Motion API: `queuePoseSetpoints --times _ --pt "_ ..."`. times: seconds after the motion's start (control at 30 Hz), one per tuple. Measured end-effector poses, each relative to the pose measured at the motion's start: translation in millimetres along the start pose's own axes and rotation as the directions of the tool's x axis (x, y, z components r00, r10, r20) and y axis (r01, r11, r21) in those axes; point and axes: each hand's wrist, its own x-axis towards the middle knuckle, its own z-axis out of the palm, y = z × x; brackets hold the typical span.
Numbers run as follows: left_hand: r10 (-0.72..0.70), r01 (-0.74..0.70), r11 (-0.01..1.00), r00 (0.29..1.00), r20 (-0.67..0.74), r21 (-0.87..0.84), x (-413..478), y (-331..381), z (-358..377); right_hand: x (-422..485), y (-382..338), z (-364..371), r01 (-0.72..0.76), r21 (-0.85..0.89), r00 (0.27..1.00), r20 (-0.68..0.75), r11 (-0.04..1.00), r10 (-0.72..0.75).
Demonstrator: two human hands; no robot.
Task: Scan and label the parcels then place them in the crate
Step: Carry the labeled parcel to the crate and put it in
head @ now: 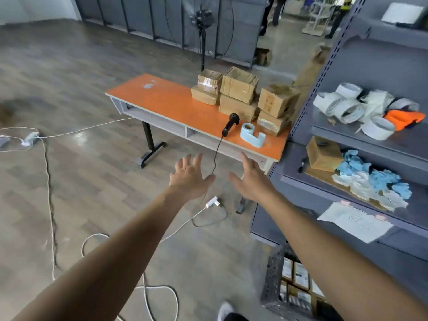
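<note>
Several brown cardboard parcels (239, 96) are stacked at the far right end of an orange table (166, 100). In front of them lies a black handheld scanner (231, 122) with its cable hanging off the table edge, and a pale blue label roll (251, 135). A grey perforated crate (274, 274) stands on the floor at the lower right, holding several labelled parcels (298, 278). My left hand (188, 176) and my right hand (251, 179) are both stretched out in front of me, short of the table, fingers spread, holding nothing.
A grey metal shelving unit (361, 135) stands at the right with tape rolls (347, 107), a small box (323, 154) and crumpled blue and white material. White cables (49, 195) and power strips trail over the wooden floor. A standing fan (202, 22) is behind the table.
</note>
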Motion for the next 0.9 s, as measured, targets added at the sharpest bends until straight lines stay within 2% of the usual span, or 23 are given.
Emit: queuePoseSetpoints --times 0.23,0.53,0.73,0.9 --pt "0.014 -0.014 0.998 1.000 0.000 0.066 130.3 -30.9 -6.1 135.9 -4.9 16.3 -0.049 -0.044 0.999 0.006 0.998 0.049" --pt "0.041 -0.043 0.993 0.999 0.016 0.109 323.4 -15.8 -22.5 335.1 4.1 -10.5 -0.058 0.063 0.998 0.012 0.996 0.057" --pt "0.032 -0.035 0.997 0.999 0.039 0.071 423.4 -15.1 -31.7 423.4 2.7 -32.8 -0.041 0.125 0.999 0.032 0.991 0.037" --pt "0.042 -0.045 0.998 0.997 0.065 0.049 505.4 -27.4 -38.3 498.2 -11.2 -41.2 -0.087 0.235 0.995 0.065 0.968 0.074"
